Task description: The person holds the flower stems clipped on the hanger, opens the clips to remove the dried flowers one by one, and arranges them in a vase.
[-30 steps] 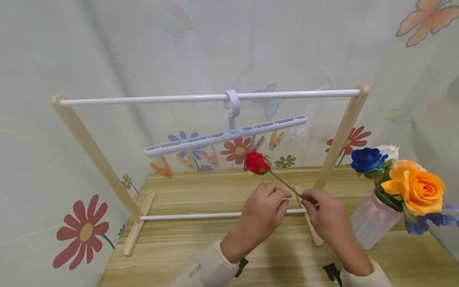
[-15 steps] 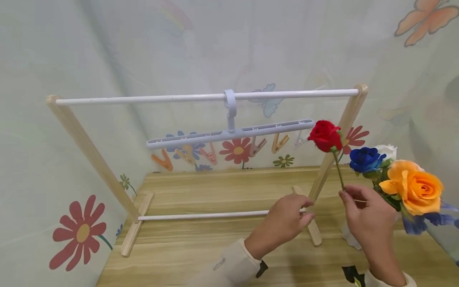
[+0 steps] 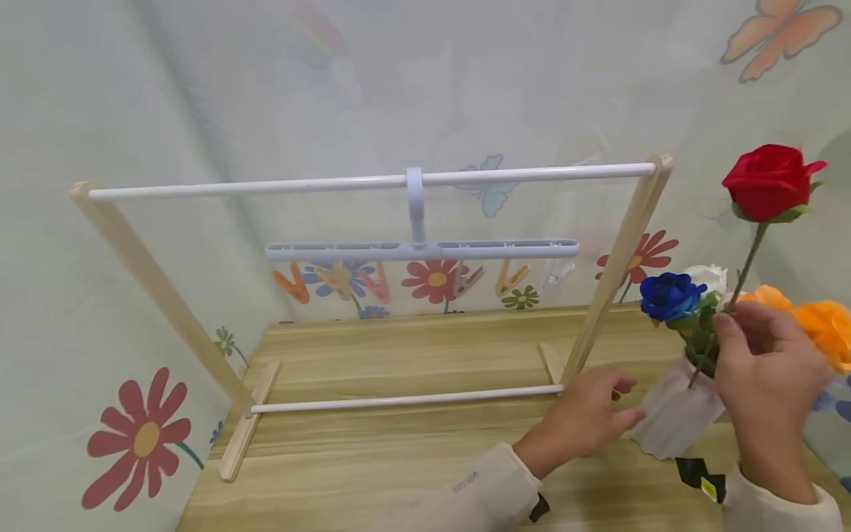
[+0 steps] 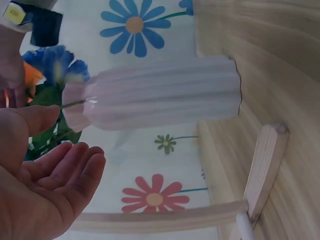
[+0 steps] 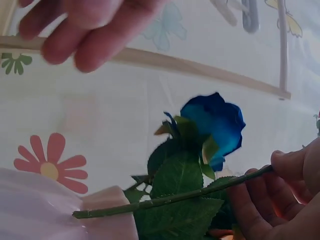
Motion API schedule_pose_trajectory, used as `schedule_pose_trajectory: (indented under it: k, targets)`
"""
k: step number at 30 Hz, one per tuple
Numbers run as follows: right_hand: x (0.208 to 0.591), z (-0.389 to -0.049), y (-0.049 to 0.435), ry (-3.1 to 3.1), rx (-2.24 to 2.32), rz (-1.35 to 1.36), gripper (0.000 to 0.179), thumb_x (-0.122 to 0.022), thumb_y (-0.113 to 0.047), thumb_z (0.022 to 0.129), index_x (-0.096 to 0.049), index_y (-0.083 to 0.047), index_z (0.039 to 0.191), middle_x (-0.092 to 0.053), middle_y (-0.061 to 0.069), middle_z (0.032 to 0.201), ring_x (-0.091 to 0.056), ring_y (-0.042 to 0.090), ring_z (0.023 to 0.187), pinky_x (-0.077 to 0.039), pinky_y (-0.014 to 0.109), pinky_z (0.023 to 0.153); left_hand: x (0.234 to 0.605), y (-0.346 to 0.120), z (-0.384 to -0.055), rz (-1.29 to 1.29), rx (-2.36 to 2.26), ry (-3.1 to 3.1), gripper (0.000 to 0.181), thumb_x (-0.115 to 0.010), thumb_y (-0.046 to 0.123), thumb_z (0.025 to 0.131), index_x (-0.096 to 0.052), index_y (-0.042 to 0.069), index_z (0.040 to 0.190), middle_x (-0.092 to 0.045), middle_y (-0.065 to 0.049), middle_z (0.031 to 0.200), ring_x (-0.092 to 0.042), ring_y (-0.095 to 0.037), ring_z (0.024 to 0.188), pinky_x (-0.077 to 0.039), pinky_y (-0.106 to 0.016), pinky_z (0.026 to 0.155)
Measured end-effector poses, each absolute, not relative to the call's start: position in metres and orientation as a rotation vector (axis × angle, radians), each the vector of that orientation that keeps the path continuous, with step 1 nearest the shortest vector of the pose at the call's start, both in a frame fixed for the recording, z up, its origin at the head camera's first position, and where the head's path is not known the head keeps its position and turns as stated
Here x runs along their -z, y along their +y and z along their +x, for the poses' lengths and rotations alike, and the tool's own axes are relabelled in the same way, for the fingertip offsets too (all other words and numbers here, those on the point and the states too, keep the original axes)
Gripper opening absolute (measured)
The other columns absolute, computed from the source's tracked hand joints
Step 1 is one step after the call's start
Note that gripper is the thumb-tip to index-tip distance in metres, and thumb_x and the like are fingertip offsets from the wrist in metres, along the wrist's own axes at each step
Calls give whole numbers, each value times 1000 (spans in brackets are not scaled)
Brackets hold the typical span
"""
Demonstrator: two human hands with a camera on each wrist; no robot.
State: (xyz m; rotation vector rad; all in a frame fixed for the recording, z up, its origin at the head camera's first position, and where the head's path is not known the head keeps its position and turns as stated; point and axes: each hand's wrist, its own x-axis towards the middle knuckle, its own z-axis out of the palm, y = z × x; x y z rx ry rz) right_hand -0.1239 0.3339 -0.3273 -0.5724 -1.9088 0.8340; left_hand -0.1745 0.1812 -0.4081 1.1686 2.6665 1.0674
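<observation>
My right hand pinches the green stem of a red rose, which stands nearly upright with its bloom high. The stem's lower end shows in front of the neck of a pale pink fluted vase, outside its mouth. In that vase stand a blue rose, a white flower and an orange rose, partly behind my right hand. My left hand, fingers relaxed and holding nothing, hovers left of the vase. The left wrist view shows its palm below the vase.
A wooden rack with a white top bar stands on the wood-grain table. From that bar hangs a pale blue hanger with several coloured clips, such as an orange clip. Behind is a flower-printed curtain.
The red rose has travelled right in my right hand, from before the hanger to the vase, and turned upright. My left hand followed rightward. The hanger has swung level.
</observation>
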Motion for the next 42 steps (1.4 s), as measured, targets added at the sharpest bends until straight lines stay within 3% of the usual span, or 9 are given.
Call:
schedule_pose_trajectory:
  k: [8,18,25,32,37,42]
  targets:
    - [315,-125,341,-1874,-877,-664,33,-60,-26,102,-68,-7,128,-44,-39,86,-44,-17,78,-37,3,74,417,209,-173,1152,-1113,2713,42,-75,41,92,-65,21,128,-68,14,121,-62,9,100,-44,-1,78]
    - [310,-122,351,-1823,-1011,-724,30,-53,-28,105,-62,-24,133,-48,-32,97,-47,-15,86,-39,2,76,428,230,-170,1179,-1154,2745,54,-75,43,91,-59,17,136,-66,10,126,-60,7,104,-42,-1,82]
    - [307,-120,353,-1781,-1056,-682,28,-51,-26,106,-61,-25,132,-51,-28,94,-52,-12,80,-41,0,74,431,240,-169,1165,-1101,2786,59,-72,45,93,-55,14,141,-64,7,132,-59,1,118,-46,-7,92]
    - [303,-120,353,-1765,-1055,-688,24,-52,-25,106,-62,-27,128,-52,-29,92,-51,-12,84,-42,2,78,433,247,-172,1175,-1052,2820,59,-69,45,95,-55,12,142,-66,6,132,-60,0,118,-46,-7,92]
    - [308,-120,350,-1812,-913,-738,26,-54,-26,105,-66,-22,127,-44,-36,90,-44,-15,87,-39,10,82,435,252,-176,1138,-1185,2724,54,-69,41,96,-56,13,140,-65,7,131,-60,2,115,-45,-5,87]
    - [318,-119,351,-1832,-834,-749,32,-57,-28,104,-68,-7,126,-41,-38,87,-41,-16,83,-37,9,80,436,258,-179,1108,-1264,2705,50,-71,38,95,-60,14,137,-66,7,127,-59,4,108,-43,-3,82]
